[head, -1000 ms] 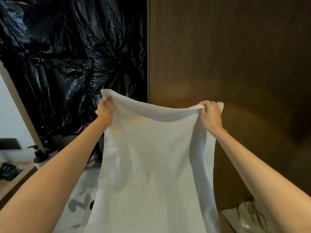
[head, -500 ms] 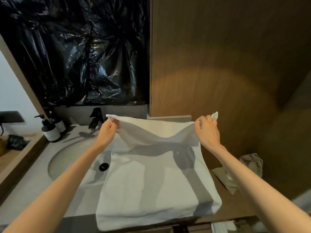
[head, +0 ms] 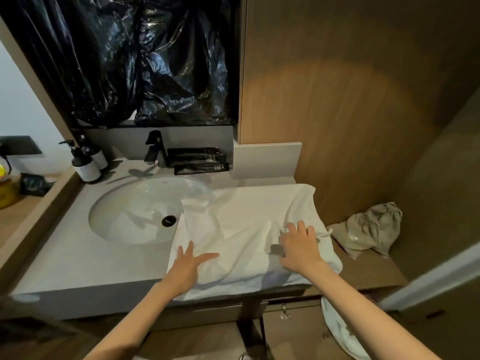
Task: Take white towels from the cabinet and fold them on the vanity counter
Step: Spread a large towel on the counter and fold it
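Grey vanity counter (head: 78, 261) across the lower left, with a white oval sink (head: 137, 211) sunk into it and a black drain (head: 169, 220) at the bottom. Black plastic sheeting (head: 145, 61) hung over the wall above. Brown wood panelling (head: 350, 100) on the right.

White towel (head: 246, 229) spread out on the counter, just right of the sink, wrinkled, its left edge lapping over the sink rim and its near edge drooping over the counter front. Not yet folded.

Crumpled beige cloth bag (head: 371, 227) on the wooden shelf to the right, near the towel's right edge but apart from it. More white cloth (head: 337, 328) hanging below counter level on the right.

Left hand (head: 188, 266) flat on the towel near its front left corner, fingers spread wide, gripping nothing. Right hand (head: 298, 245) pressed palm-down on the towel's right part, fingers loosely splayed, holding nothing.

Black faucet (head: 155, 149) behind the sink. Flat black packets (head: 200, 161) stacked just right of the faucet. Two pump bottles (head: 87, 162) side by side at the counter's back left corner.
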